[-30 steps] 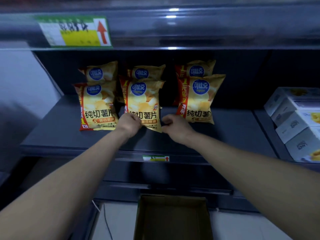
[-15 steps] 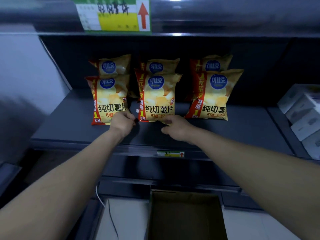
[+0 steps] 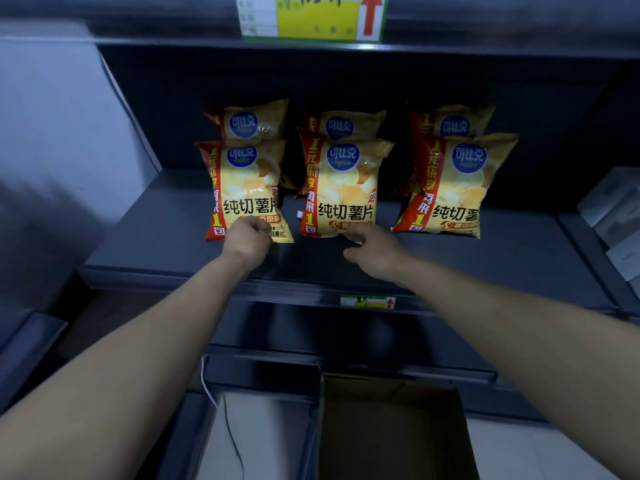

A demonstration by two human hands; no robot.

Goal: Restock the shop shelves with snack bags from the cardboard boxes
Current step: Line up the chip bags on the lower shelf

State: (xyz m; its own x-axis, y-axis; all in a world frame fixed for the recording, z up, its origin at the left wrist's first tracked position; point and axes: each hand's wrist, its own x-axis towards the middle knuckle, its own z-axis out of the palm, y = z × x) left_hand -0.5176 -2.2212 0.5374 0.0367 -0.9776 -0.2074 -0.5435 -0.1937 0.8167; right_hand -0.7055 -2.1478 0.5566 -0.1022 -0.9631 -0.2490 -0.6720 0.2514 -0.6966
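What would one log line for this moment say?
left hand: grips left bag base | right hand: touches middle bag base | box: open, below shelf

Shop aisle, dark shelves (image 3: 519,251), price labels (image 3: 367,301), rows of crisp bags (image 3: 343,188)

The front snack bags (image 3: 346,188) at mid-frame read 可比克 in a blue circle and 纯切薯片 below, while the price tag (image 3: 313,17) at the top bears a red arrow.

Six potato-chip bags (image 3: 346,188) stood on the shelf (image 3: 502,258) in three columns, one bag set behind another in each, cartons (image 3: 613,209) stacked to the right, cardboard box (image 3: 391,427) placed below on the floor (image 3: 270,445), cable (image 3: 230,427) laid just left of it
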